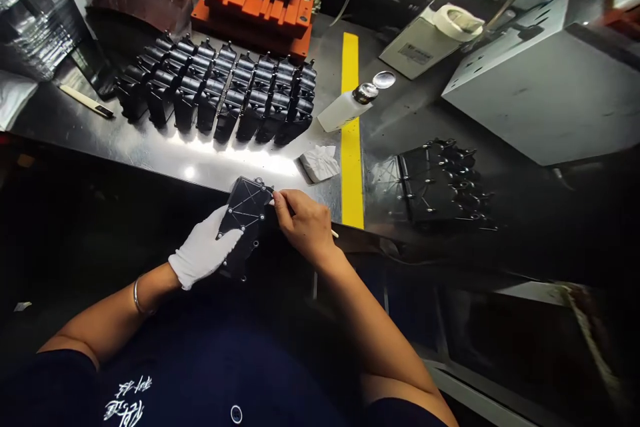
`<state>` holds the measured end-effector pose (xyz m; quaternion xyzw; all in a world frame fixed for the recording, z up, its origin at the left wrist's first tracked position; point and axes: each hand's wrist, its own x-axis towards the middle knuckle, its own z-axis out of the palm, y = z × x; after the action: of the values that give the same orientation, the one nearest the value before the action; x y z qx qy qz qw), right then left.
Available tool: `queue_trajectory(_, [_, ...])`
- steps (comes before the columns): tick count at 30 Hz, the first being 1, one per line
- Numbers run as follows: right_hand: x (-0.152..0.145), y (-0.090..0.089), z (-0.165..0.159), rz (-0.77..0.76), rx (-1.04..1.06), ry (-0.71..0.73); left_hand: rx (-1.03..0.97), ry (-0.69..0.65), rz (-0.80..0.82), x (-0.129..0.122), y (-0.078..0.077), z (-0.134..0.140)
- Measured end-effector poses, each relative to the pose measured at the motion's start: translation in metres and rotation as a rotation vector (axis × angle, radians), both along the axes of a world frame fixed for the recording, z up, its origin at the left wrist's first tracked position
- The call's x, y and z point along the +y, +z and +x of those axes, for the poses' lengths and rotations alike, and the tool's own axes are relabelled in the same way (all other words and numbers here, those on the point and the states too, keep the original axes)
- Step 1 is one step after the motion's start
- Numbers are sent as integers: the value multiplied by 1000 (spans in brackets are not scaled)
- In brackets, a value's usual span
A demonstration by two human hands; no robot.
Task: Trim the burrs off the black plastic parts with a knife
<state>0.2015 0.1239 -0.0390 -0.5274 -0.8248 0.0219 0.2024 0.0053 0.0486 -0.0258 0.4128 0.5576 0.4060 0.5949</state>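
Observation:
My left hand, in a white glove, grips a black plastic housing with ribs and small round bosses, held in front of the bench edge. My bare right hand is closed at the housing's upper right edge. It pinches a thin pale-handled tool, whose butt end shows below the palm. The tool's tip is mostly hidden by the fingers, and its exact kind cannot be made out. A folded white cloth lies on the bench just beyond my right hand.
Rows of black housings stand on the metal bench, before an orange fixture. A white bottle stands by yellow tape. More black parts lie right, below a grey box. A pale-handled tool lies left.

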Motion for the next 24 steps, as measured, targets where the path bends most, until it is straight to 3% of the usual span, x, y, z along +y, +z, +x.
queue_trajectory(4, [4,5,0,58,-97,-28,54,-67,22,2,2,-1])
queue_trajectory(8, [8,10,3,28,-100,40,51,-99,22,3,1,-3])
queue_trajectory(17, [12,16,5,26,-114,29,113,-148,77,4,0,-5])
queue_trajectory(20, [8,15,9,47,-44,17,108,-137,95,5,0,-7])
queue_trajectory(24, [-8,11,13,19,100,123,152,-109,128,8,0,-10])
